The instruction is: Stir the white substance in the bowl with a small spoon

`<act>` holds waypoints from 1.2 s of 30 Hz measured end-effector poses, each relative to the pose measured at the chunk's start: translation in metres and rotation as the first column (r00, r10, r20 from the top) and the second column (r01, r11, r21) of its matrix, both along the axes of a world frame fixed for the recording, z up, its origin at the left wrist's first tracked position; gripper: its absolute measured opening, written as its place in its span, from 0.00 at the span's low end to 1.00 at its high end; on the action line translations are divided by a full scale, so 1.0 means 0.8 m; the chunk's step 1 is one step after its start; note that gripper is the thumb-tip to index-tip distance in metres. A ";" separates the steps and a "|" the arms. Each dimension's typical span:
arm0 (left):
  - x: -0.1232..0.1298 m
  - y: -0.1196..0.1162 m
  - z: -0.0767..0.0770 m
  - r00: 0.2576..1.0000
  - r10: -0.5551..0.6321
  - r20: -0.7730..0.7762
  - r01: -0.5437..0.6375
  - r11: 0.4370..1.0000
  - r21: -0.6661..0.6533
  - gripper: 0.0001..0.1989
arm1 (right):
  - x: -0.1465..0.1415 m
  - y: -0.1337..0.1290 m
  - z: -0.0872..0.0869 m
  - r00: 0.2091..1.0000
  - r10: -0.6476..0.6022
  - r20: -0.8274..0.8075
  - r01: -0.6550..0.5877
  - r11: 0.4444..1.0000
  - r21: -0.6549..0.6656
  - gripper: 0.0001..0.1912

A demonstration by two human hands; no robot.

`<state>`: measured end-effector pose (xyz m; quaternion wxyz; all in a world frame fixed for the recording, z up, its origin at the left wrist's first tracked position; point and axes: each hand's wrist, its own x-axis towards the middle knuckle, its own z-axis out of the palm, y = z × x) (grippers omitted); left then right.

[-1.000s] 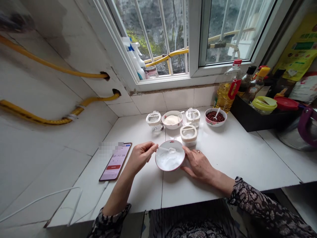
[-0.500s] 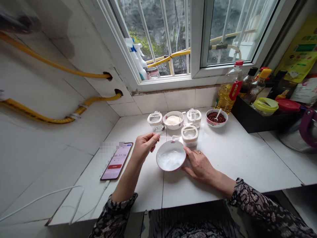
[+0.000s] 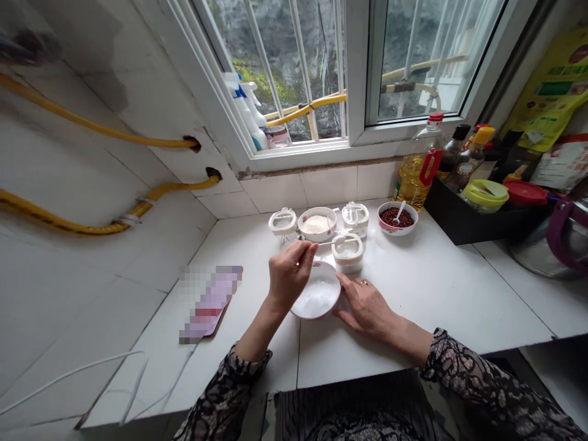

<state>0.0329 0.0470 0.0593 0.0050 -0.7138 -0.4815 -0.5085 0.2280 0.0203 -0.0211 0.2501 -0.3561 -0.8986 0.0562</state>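
Observation:
My left hand (image 3: 291, 272) is closed in a pinch on the thin handle of a small pale spoon (image 3: 327, 244). The spoon points right, toward the front clear jar (image 3: 348, 260) with a cream rim; whether it touches the jar I cannot tell. A white bowl (image 3: 316, 297) with a dark pink rim holds white powder and tilts toward me, partly behind my left hand. My right hand (image 3: 367, 306) grips the bowl's right side, thumb below and fingers at the rim.
Behind are two more clear jars (image 3: 283, 223) (image 3: 355, 217), a bowl of whitish grains (image 3: 316, 224) and a bowl of dark red beans (image 3: 397, 218) with a spoon. A phone (image 3: 211, 306) lies left. An oil bottle (image 3: 416, 171) and a black condiment box (image 3: 459, 214) stand right.
My left hand has moved right with the spoon and now covers the bowl's left part. The spoon has shifted from above the bowl's far rim toward the front jar. My right hand stays on the bowl.

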 end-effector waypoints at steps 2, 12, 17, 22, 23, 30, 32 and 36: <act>-0.010 -0.006 0.005 0.997 -0.009 0.078 0.014 0.998 -0.068 0.12 | 0.000 0.000 0.001 1.000 -0.003 0.006 0.003 1.000 -0.003 0.42; -0.073 -0.043 0.004 0.999 -0.017 0.035 0.033 0.842 -0.538 0.17 | 0.000 0.000 0.000 1.000 0.005 0.007 -0.006 1.000 0.025 0.43; -0.072 -0.038 -0.003 0.997 -0.026 -0.075 -0.022 0.818 -0.574 0.20 | 0.000 0.001 -0.002 1.000 0.017 0.001 -0.017 0.999 0.046 0.43; -0.061 -0.028 -0.015 0.992 -0.052 -0.112 -0.033 0.762 -0.646 0.19 | 0.000 0.001 0.002 1.000 0.012 0.007 -0.012 0.999 0.038 0.42; -0.060 -0.027 -0.016 0.993 -0.057 -0.101 -0.023 0.756 -0.654 0.19 | 0.000 0.000 0.003 1.000 0.013 0.009 -0.013 0.999 0.034 0.42; -0.070 -0.024 -0.016 0.996 -0.062 0.070 0.093 0.741 -0.665 0.20 | -0.001 0.000 0.002 1.000 0.009 0.017 -0.010 1.000 0.026 0.42; -0.074 -0.024 -0.015 0.991 -0.048 0.125 0.121 0.719 -0.684 0.20 | -0.001 0.000 0.001 1.000 0.007 0.015 -0.007 1.000 0.023 0.42; -0.079 -0.026 -0.012 0.971 -0.004 0.239 0.181 0.664 -0.725 0.19 | -0.001 0.000 0.001 0.999 0.003 0.036 -0.004 0.999 0.035 0.42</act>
